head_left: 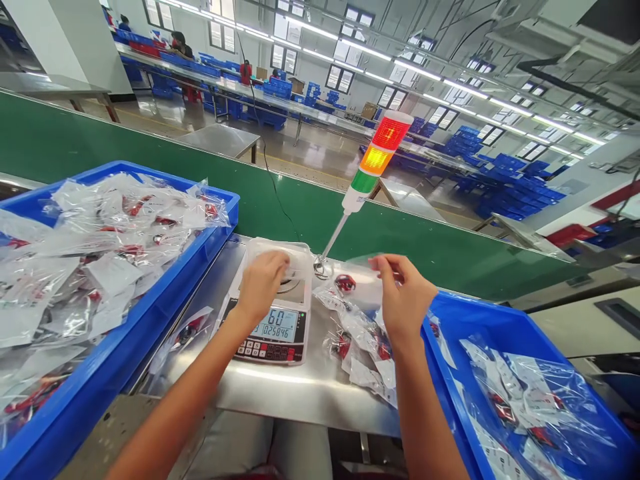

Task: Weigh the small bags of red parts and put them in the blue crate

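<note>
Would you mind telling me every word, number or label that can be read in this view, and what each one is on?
"60" on the upper line of the digital scale's display.
"025846" on its lower line.
The keypad has key markings too small to read.
The white labels on the plastic bags are too blurred to read.

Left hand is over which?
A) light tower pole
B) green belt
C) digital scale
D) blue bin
C. The left hand sits over the top of the digital scale, with the scale's lit display just past the wrist.
</note>
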A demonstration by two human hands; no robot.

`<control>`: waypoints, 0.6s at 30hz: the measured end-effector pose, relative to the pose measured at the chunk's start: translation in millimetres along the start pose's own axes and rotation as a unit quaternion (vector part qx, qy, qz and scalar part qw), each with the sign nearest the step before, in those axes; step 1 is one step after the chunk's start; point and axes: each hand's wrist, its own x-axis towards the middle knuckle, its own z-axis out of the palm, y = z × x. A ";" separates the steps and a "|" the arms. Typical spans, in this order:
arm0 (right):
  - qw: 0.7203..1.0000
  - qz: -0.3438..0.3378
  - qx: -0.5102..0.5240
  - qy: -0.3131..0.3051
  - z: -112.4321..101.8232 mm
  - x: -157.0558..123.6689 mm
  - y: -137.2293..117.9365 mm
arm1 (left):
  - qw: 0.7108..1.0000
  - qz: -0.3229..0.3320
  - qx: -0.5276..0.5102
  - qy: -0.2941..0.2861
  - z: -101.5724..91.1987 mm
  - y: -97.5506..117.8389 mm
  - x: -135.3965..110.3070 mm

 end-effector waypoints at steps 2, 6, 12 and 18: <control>0.998 -0.032 0.051 0.015 11.4 9.8 -24.5 | 0.998 -0.034 0.002 0.046 -9.9 -0.1 14.6; 0.983 -0.150 0.103 -0.036 39.1 3.0 -50.8 | 0.969 -0.125 -0.020 0.212 -51.0 -0.6 25.0; 0.959 -0.098 0.177 -0.199 49.5 -36.4 -40.1 | 0.930 -0.173 -0.060 0.318 -108.3 12.7 -4.2; 0.848 0.129 0.373 -0.353 24.6 -92.6 -42.4 | 0.924 -0.250 -0.092 0.273 -115.5 61.6 -65.5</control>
